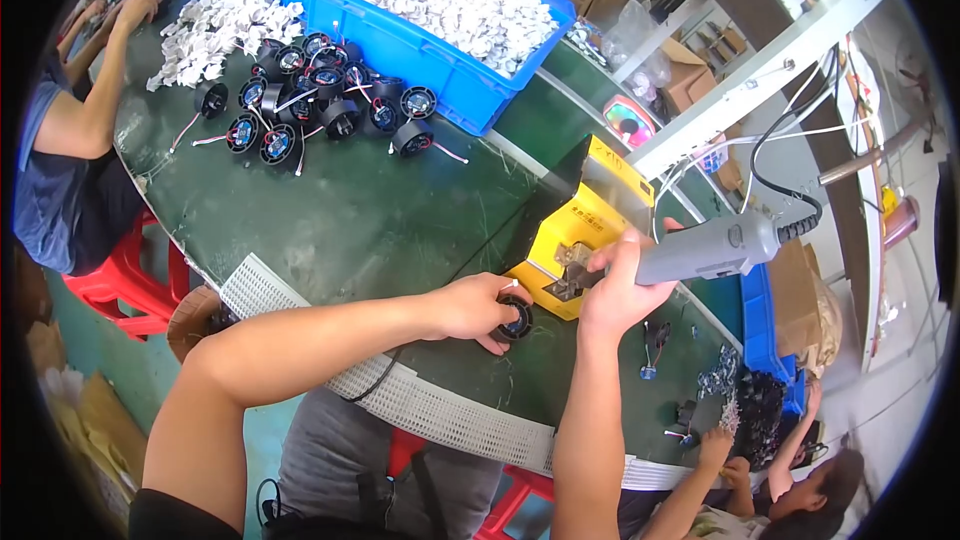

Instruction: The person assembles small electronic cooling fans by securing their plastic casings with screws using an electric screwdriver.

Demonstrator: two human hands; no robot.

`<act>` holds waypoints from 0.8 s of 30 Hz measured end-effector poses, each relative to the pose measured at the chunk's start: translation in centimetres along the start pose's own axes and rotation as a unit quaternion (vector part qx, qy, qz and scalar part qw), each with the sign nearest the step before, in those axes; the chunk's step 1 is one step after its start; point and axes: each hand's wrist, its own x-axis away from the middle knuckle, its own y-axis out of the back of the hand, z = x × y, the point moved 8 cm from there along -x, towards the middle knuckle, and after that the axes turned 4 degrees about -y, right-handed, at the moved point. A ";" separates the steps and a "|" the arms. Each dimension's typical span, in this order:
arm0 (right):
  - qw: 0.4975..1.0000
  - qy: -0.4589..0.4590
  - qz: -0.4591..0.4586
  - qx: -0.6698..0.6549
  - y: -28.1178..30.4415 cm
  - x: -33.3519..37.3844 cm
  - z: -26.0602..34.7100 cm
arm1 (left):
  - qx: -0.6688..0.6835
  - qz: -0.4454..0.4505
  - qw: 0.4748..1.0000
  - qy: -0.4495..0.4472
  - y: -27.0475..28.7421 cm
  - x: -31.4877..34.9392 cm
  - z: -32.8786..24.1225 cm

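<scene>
A person's bare left forearm (320, 340) stretches toward three o'clock, left hand (472, 308) curled; the right forearm (588, 430) points to twelve o'clock, right hand (618, 298) clasped.

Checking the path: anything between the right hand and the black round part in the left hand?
Partly: in this view, the yellow box, with its metal bracket, reaches between the right hand and the black round part; lower down, nothing visible does.

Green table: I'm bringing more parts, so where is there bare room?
Widest free patch: between the black round parts, left forearm and yellow box. A smaller one: between the left hand and right forearm. Crowded: the far side, with the white heap and blue bin; the right end, with small parts.
</scene>
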 end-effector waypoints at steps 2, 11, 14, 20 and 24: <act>1.000 -0.009 0.004 -0.011 -0.1 -0.1 0.2 | -0.006 0.006 1.000 -0.002 -0.1 0.0 0.0; 0.999 -0.007 -0.015 -0.029 0.3 -0.3 -0.1 | -0.010 0.005 1.000 0.003 -0.2 0.0 -0.1; 0.999 -0.015 -0.002 -0.030 0.0 -0.2 0.3 | -0.009 0.003 1.000 0.005 -0.1 0.0 0.0; 1.000 -0.015 0.004 -0.012 0.5 -0.1 -0.1 | -0.012 0.004 1.000 0.006 -0.2 0.0 -0.2; 0.998 -0.035 -0.021 -0.042 1.0 -0.1 -0.5 | -0.011 0.001 1.000 0.006 -0.1 -0.1 0.0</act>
